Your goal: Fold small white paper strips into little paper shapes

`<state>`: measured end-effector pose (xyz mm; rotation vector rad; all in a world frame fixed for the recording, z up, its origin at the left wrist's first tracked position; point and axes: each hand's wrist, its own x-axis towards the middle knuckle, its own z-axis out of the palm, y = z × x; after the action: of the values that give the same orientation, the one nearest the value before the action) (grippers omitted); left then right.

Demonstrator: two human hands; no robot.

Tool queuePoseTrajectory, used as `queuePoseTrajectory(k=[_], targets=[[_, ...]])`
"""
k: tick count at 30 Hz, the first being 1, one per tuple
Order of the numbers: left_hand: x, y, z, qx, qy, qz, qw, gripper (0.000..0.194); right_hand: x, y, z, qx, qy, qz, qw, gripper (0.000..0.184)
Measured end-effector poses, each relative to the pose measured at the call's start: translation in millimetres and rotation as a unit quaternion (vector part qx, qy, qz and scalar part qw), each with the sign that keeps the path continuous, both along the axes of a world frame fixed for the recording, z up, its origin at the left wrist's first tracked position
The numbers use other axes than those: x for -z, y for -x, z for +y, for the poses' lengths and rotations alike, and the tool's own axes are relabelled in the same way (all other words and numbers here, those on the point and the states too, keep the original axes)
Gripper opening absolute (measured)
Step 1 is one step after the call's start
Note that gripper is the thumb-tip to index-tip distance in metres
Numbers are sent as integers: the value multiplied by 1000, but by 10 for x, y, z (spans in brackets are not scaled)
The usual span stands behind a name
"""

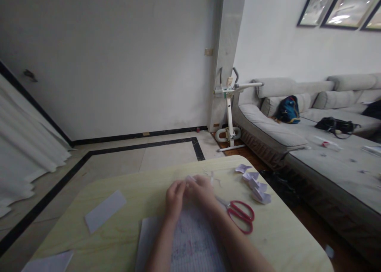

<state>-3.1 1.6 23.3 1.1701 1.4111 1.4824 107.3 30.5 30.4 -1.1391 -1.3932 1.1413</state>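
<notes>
Both hands meet near the far middle of the table, above a lined notebook (pixel 193 240) with writing on it. My left hand (pixel 175 198) is closed, its fingers pinching a small piece of white paper (pixel 190 178). On the same paper my right hand (pixel 204 190) closes from the other side; the fingers hide most of it. Just right of my right wrist lie scissors (pixel 241 215) with red handles, their blades partly hidden by that arm. Thin paper scraps (pixel 212 176) lie beyond my right hand.
Several folded paper pieces (pixel 258 190) line the table's right edge. A white paper strip (pixel 105 211) lies at left, with more paper (pixel 49 262) at the near left corner. Beyond the table (pixel 285 240) stand a grey sofa (pixel 268 129) and a white exercise machine (pixel 229 117).
</notes>
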Motion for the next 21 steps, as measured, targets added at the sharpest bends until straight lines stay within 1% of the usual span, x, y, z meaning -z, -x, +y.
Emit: queuePoseTrajectory(k=[7, 12, 17, 21], targets=[[26, 17, 21, -4, -3, 9, 1000, 25, -27, -17, 2, 2, -4, -11, 1000, 29], [3, 5, 10, 22, 2, -9, 1000, 25, -23, -37, 6, 5, -8, -15, 1000, 30], [19, 27, 19, 1, 12, -31, 999, 25, -26, -16, -3, -7, -9, -14, 1000, 30], [55, 50, 25, -22, 0, -31, 999, 25, -22, -10, -3, 9, -5, -20, 1000, 27]])
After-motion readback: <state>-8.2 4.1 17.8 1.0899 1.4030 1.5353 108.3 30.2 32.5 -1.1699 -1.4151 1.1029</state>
